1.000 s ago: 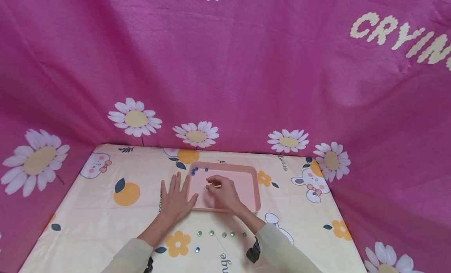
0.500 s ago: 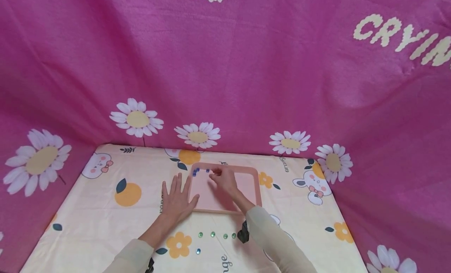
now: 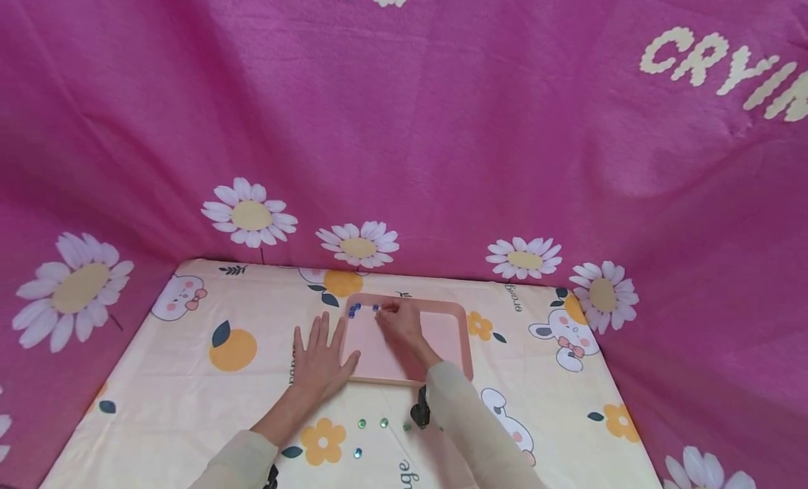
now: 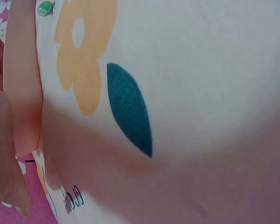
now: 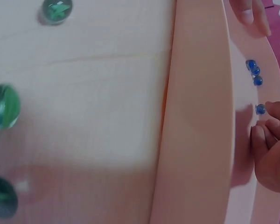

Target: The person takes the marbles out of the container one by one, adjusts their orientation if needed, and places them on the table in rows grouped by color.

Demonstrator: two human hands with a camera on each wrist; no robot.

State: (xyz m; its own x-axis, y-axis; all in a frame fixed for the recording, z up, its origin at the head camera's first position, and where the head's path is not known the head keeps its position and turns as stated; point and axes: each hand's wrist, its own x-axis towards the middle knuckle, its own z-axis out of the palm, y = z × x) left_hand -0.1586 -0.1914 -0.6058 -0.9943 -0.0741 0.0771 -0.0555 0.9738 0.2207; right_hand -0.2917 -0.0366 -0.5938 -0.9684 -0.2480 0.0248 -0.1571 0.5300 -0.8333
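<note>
My left hand [image 3: 318,356] lies with fingers spread on the cloth, its index finger and thumb at the left wall of a pink tray [image 3: 410,382]. Inside the tray my right hand [image 3: 402,323] is low near the far wall, fingers bent. The right wrist view shows one fingertip [image 5: 273,108] against a blue glass marble [image 5: 260,109]; whether anything sits between thumb and fingers is hidden. Several more blue marbles [image 5: 255,71] cluster in the tray's far left corner. On the cloth in front lie green marbles [image 3: 384,423] in a row.
A lone blue marble [image 3: 358,453] lies nearer the person than the green row. The right sleeve [image 3: 470,426] covers part of that row. A printed cloth [image 3: 170,391] covers the table, and a magenta curtain [image 3: 404,145] hangs behind and at both sides.
My right hand has moved farther into the tray, up to the separate blue marble, and stayed there over the last half second. The left hand holds its place, and the marbles look unmoved.
</note>
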